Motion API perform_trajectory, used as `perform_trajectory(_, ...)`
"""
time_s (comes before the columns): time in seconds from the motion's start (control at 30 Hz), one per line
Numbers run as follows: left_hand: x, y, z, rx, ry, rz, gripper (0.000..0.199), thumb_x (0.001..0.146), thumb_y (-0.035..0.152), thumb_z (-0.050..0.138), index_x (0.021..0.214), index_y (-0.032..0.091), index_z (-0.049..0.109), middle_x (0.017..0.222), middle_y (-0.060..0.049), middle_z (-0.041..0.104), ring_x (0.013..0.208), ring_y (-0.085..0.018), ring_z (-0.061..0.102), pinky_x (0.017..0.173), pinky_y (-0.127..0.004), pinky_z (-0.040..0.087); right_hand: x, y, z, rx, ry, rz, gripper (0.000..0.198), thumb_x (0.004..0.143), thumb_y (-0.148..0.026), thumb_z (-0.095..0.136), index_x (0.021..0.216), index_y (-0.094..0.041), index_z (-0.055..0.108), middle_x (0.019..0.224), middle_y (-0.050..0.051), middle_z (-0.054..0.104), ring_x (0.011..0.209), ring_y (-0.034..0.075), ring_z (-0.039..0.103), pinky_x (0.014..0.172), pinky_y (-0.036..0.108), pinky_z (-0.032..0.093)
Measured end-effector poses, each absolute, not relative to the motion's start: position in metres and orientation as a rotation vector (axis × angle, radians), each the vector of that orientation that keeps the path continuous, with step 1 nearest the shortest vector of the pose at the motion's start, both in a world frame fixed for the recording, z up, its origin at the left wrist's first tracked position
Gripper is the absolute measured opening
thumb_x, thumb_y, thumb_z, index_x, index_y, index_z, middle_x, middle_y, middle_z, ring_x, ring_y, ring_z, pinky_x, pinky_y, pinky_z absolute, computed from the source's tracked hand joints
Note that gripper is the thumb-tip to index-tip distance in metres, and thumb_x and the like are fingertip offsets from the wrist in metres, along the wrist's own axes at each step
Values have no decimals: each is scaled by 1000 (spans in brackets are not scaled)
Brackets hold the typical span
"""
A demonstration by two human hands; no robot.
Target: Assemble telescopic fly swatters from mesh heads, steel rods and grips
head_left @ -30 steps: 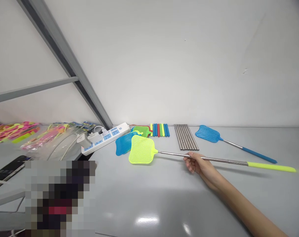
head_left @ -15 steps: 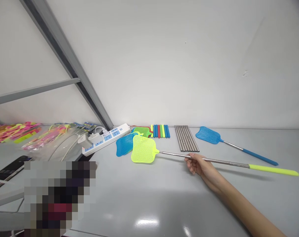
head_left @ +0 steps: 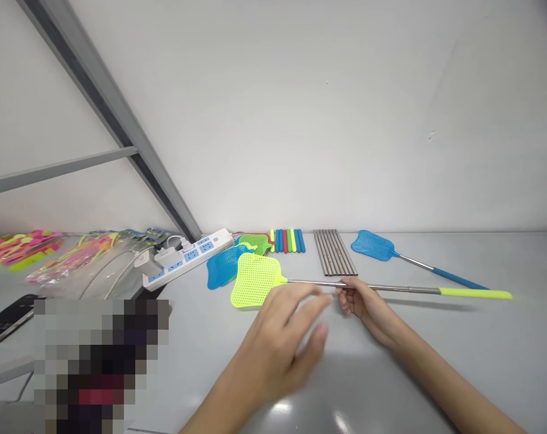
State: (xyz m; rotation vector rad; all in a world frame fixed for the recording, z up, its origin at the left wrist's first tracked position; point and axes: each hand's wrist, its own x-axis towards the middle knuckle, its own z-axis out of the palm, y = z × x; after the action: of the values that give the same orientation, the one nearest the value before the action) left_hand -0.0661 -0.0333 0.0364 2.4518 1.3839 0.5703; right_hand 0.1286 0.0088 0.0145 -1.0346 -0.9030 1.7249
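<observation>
My right hand [head_left: 363, 304] is closed around the metal rod of a yellow fly swatter [head_left: 257, 278], about midway along it. The swatter lies roughly level, with its mesh head to the left and its yellow grip to the right. My left hand [head_left: 284, 340] is in front of the swatter's head, fingers apart and curved, holding nothing; it covers the head's lower edge. Past the rod lie a row of metal tubes [head_left: 335, 252] and a row of coloured grips [head_left: 288, 240]. A blue fly swatter [head_left: 373, 245] rests on the right.
Blue mesh heads [head_left: 228, 265] and a green one [head_left: 254, 243] lie beside a white power strip [head_left: 187, 259] with plugs in it. A grey metal frame [head_left: 119, 129] stands at left, near bagged coloured pieces [head_left: 83, 259] and a phone [head_left: 9, 316]. A wall closes off the table's back.
My left hand has come into view from below, up to the yellow swatter's head. The right hand keeps its hold on the rod, and the view has shifted slightly.
</observation>
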Motion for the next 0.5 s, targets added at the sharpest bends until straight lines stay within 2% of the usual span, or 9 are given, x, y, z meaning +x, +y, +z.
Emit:
perform_trajectory(0.17, -63, -11, 44, 2547, 1377, 542, 25, 84, 27, 30, 91, 22, 53, 81, -3, 55, 77, -16, 49, 72, -32, 37, 129, 10, 14, -1009, -878, 1736, 27, 70, -41, 50, 61, -15, 53, 51, -1, 45, 48, 10, 40, 48, 23, 31)
perform_trajectory(0.37, -62, 10, 55, 2621, 1315, 446, 27, 85, 24, 26, 94, 21, 51, 80, -2, 56, 76, -16, 48, 70, -29, 35, 133, 14, 13, -1000, -903, 1721, 25, 72, -37, 47, 57, -16, 49, 48, -3, 39, 45, 9, 35, 46, 23, 29)
perform_trajectory(0.5, -63, 6, 55, 2553, 1232, 452, 27, 85, 25, 27, 92, 21, 53, 78, -2, 58, 76, -15, 50, 70, -28, 36, 138, 17, 20, -940, -917, 1645, 18, 71, -31, 48, 61, -17, 51, 58, 0, 44, 53, 12, 40, 51, 24, 33)
